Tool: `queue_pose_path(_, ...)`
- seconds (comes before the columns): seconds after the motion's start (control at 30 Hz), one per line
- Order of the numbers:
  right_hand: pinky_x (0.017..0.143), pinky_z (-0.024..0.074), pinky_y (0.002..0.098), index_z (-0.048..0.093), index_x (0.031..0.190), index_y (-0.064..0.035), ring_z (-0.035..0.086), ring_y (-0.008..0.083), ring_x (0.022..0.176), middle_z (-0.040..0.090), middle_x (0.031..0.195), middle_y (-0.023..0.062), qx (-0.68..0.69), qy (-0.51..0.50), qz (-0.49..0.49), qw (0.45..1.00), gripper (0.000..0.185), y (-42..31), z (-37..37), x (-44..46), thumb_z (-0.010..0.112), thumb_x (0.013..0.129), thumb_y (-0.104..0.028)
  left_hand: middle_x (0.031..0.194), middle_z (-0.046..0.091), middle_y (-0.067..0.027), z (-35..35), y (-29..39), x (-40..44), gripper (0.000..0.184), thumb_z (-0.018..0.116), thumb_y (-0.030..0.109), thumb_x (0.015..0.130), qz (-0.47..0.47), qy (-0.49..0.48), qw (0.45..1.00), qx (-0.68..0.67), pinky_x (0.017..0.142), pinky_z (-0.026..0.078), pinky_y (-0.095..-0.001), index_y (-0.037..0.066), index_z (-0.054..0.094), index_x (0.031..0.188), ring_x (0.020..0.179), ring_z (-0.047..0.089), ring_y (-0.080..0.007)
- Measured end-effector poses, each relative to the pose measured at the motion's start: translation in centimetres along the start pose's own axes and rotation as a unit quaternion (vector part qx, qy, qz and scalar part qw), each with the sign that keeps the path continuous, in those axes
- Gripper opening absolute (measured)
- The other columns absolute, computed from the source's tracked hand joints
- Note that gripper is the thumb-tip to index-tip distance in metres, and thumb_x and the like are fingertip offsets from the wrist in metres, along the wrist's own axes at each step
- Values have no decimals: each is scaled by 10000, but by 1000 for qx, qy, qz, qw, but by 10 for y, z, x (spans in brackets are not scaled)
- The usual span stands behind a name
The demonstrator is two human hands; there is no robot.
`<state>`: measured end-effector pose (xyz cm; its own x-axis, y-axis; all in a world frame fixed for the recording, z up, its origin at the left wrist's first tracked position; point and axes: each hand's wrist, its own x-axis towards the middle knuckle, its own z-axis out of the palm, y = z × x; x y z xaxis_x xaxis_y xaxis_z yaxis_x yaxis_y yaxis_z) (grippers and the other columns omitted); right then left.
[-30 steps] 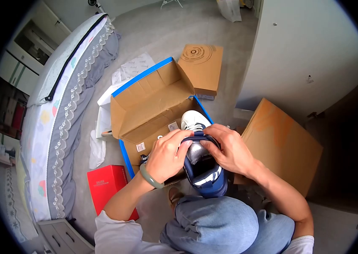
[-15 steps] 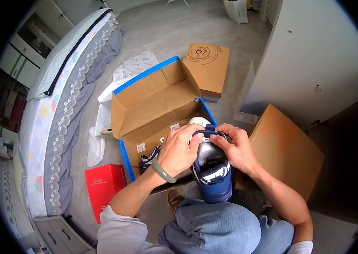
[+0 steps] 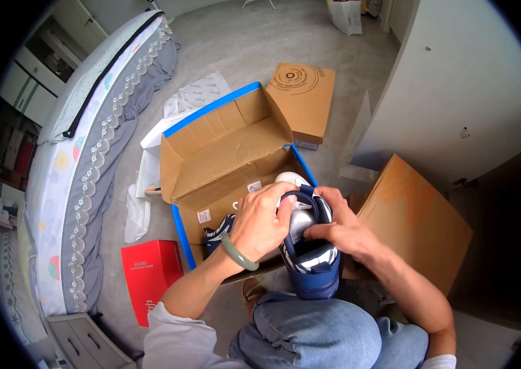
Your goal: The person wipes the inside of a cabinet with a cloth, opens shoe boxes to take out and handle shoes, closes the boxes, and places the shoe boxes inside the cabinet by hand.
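A navy-blue and white sneaker (image 3: 314,280) is held above my lap, its heel toward me and its opening facing up. My left hand (image 3: 258,220) wears a green bangle and grips the left side of the collar and tongue. My right hand (image 3: 345,229) holds the right side, fingers along the upper and thumb dipping into the opening over the silvery insole. Just beyond stands an open cardboard shoebox (image 3: 223,147) with blue edges. Inside it lies another dark-and-white patterned shoe (image 3: 218,230), partly hidden by my left hand.
A closed brown box (image 3: 302,101) sits behind the shoebox, and a larger carton (image 3: 417,224) leans at the right. To the left are a red box (image 3: 151,277), a white box (image 3: 151,163) and crumpled white paper (image 3: 138,215). A bed (image 3: 57,203) borders the left side.
My right thumb has moved from the tongue's top down into the shoe opening. The tongue now tilts differently, and the left hand keeps its hold.
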<state>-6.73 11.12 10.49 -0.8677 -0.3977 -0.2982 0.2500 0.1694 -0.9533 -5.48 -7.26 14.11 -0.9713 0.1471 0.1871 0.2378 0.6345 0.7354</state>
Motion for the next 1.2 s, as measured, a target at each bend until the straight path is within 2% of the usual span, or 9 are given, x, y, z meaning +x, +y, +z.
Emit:
queue_pose_path(0.07, 1114, 281, 375, 539, 1258, -76, 349, 308, 1295, 430, 1311, 147, -41, 17, 1, 999, 552, 1, 1, -3, 772, 787, -245, 881, 674, -229, 0, 0, 0, 167, 618, 89, 897, -14, -1, 1000, -3, 702, 515, -408, -17, 652, 1022, 802, 669, -399)
queue_pose_path(0.17, 1070, 345, 320, 460, 1352, -46, 446, 213, 1247, 428, 1279, 81, -15, -18, 14, 1000, 616, 4, -2, -2, 752, 827, -180, 884, 675, -230, 1, -3, 0, 169, 620, 88, 895, 14, 2, 1000, 9, 700, 514, -409, -16, 654, 1023, 807, 668, -403)
queue_pose_path(0.23, 1125, 256, 391, 543, 1270, -75, 341, 328, 1298, 451, 1296, 147, 94, 27, 41, 994, 587, 2, 4, -2, 773, 772, -285, 887, 675, -230, 2, -5, 0, 169, 621, 87, 893, 22, 12, 1000, 4, 698, 513, -412, -16, 655, 1023, 802, 666, -404)
queue_pose_path(0.37, 1121, 260, 397, 546, 1264, -64, 346, 329, 1291, 456, 1296, 142, 26, 19, 39, 999, 591, -5, 3, 3, 771, 768, -295, 882, 676, -231, 2, -4, -1, 170, 625, 87, 891, 16, 15, 1000, -2, 694, 514, -413, -13, 659, 1024, 796, 667, -403)
queue_pose_path(0.43, 1061, 349, 325, 529, 1277, -15, 451, 221, 1245, 421, 1250, 79, -49, 3, 45, 998, 547, -9, 2, 4, 751, 808, -184, 875, 679, -229, 1, -3, -1, 171, 627, 85, 891, 18, 13, 1000, 5, 691, 517, -416, -12, 663, 1027, 787, 668, -403)
queue_pose_path(0.67, 1039, 387, 325, 505, 1289, -2, 466, 222, 1238, 399, 1270, 64, -13, 0, 50, 999, 584, -2, 3, 5, 766, 775, -97, 913, 689, -232, 3, -6, -2, 171, 626, 73, 890, 15, 13, 1000, -9, 719, 529, -422, -14, 665, 1032, 830, 680, -400)
queue_pose_path(0.73, 1118, 287, 401, 533, 1266, -48, 342, 325, 1321, 434, 1323, 126, 34, -6, 46, 998, 603, 3, 1, 4, 786, 747, -224, 926, 694, -227, 4, -7, -2, 174, 625, 73, 889, 24, 9, 1000, -12, 737, 533, -421, -8, 665, 1038, 852, 682, -400)
queue_pose_path(0.9, 1050, 390, 337, 526, 1274, 6, 467, 246, 1241, 423, 1304, 102, 89, -19, 75, 993, 592, 1, -2, 4, 779, 759, -138, 926, 698, -217, 3, -7, 1, 190, 625, 99, 878, 11, -5, 1000, 2, 743, 527, -451, 3, 673, 1034, 834, 672, -410)
queue_pose_path(1.2, 1032, 402, 326, 533, 1284, 6, 482, 227, 1226, 439, 1298, 95, 114, -10, 88, 990, 549, -3, -1, 4, 747, 796, -129, 962, 709, -199, 0, -7, 2, 182, 626, 111, 899, -7, -26, 1000, 0, 802, 526, -422, -4, 678, 1030, 865, 689, -367)
